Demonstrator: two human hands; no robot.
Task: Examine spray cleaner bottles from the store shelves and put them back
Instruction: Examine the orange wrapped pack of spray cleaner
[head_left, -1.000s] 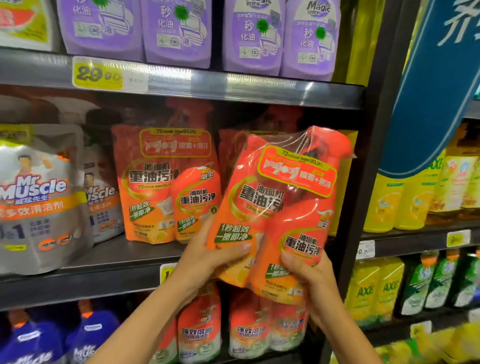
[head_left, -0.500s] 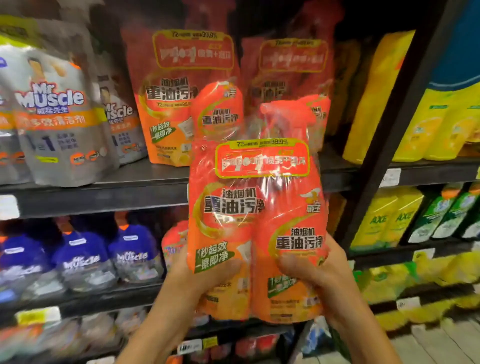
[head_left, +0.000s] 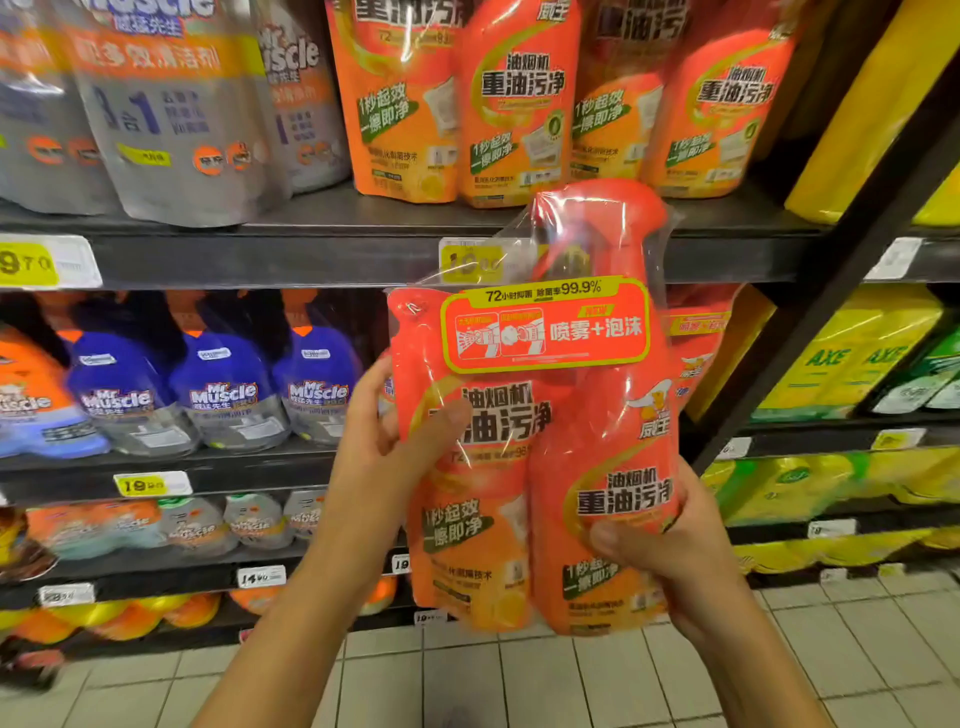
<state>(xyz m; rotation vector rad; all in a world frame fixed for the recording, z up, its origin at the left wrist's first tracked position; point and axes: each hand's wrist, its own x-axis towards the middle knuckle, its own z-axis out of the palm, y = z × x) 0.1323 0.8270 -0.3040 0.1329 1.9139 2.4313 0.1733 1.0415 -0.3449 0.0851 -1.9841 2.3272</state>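
An orange shrink-wrapped spray cleaner pack (head_left: 540, 441), a spray bottle with a refill pouch beside it, is held upright in front of the shelves. My left hand (head_left: 384, 447) grips its left edge, thumb across the front label. Lower on the right side, my right hand (head_left: 670, 561) grips the bottle with its thumb on the front. Two matching orange packs (head_left: 452, 104) stand on the upper shelf (head_left: 322, 244) behind.
Grey Mr Muscle pouches (head_left: 156, 104) fill the upper shelf's left. Blue Mr Muscle spray bottles (head_left: 218, 395) sit on the shelf below. Yellow and green AXE bottles (head_left: 852, 358) fill the right bay past a dark upright post (head_left: 831, 332). Tiled floor (head_left: 519, 680) lies underneath.
The pack has come off the shelf, turned upright and moved closer and lower. My left hand has shifted higher up its left edge. The view has tilted down to the floor.
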